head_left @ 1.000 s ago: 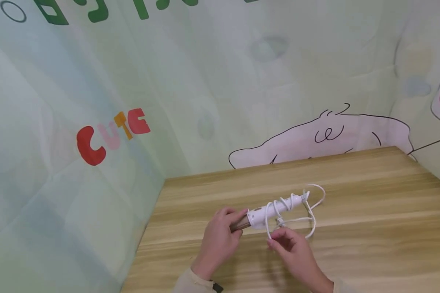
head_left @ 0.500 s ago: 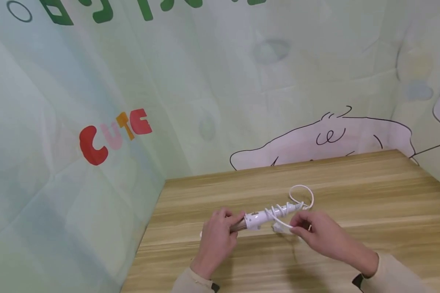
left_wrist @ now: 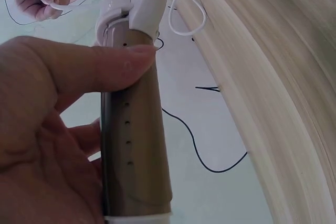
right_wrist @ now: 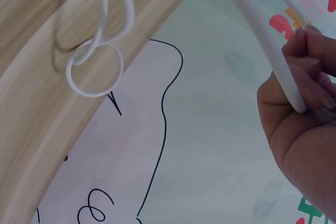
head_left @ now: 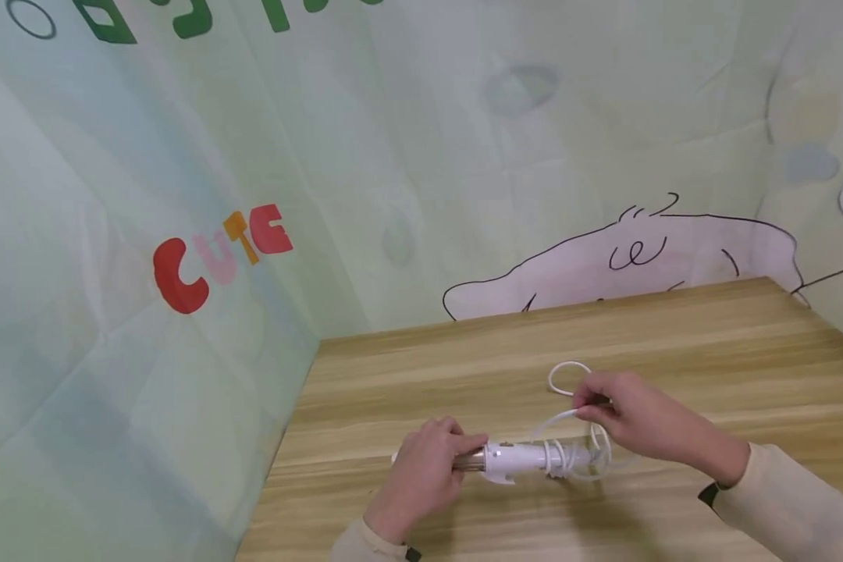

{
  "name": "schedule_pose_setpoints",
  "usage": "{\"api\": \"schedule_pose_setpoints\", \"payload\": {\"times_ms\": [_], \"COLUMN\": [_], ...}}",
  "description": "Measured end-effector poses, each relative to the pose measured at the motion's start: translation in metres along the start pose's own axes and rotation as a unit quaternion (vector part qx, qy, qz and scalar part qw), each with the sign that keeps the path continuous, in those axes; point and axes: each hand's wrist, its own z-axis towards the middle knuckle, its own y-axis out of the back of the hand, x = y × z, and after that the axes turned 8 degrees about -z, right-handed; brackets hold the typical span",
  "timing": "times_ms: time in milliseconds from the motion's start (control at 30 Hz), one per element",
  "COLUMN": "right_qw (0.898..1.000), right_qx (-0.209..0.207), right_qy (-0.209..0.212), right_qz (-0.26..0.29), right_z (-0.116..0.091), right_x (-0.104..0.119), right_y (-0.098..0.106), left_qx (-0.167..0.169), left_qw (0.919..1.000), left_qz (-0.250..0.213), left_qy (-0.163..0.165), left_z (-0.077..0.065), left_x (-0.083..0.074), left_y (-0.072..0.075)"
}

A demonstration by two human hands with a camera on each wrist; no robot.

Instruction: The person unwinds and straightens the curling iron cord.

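My left hand [head_left: 425, 472] grips the brown-gold barrel [left_wrist: 139, 129] of a white curling iron [head_left: 520, 457], its thumb lying along the barrel near the handle. Small holes run down the barrel in the left wrist view. Several turns of white cord [head_left: 556, 459] wrap the handle toward its right end. Up and to the right of the handle, my right hand [head_left: 621, 410] pinches a length of that cord between thumb and fingers. In the right wrist view the held cord [right_wrist: 268, 40] stretches up out of frame, and a loose loop [right_wrist: 94, 95] hangs over the table.
A wood-grain table [head_left: 365, 390] lies under both hands. Behind it and along the left side hangs a pale green printed cloth [head_left: 393, 156] with coloured letters and a pink cartoon shape [head_left: 569, 273].
The right hand has moved right and upward, drawing the cord from below the handle to above it. Cord turns now sit nearer the handle's right end. The curling iron has tilted to nearly level.
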Motion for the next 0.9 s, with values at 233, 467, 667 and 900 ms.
{"api": "schedule_pose_setpoints", "payload": {"times_ms": [233,467,667,900], "right_qw": [0.994,0.996,0.999,0.998], "right_qx": [-0.034,-0.009,0.005,-0.012], "right_qy": [0.075,0.064,0.050,0.059], "right_qz": [-0.074,-0.059,0.021,0.020], "right_z": [0.003,0.003,0.001,-0.013], "right_x": [-0.012,-0.021,-0.038,-0.064], "right_y": [0.009,0.000,-0.006,-0.026], "left_qx": [0.005,0.101,0.151,0.074], "left_qw": [0.9998,0.9919,0.9535,0.9196], "left_qz": [0.021,-0.073,-0.253,-0.386], "left_qy": [0.000,-0.023,-0.064,0.006], "left_z": [0.003,-0.011,-0.017,-0.011], "left_x": [-0.002,0.004,0.017,0.015], "left_y": [0.000,0.007,0.008,0.013]}}
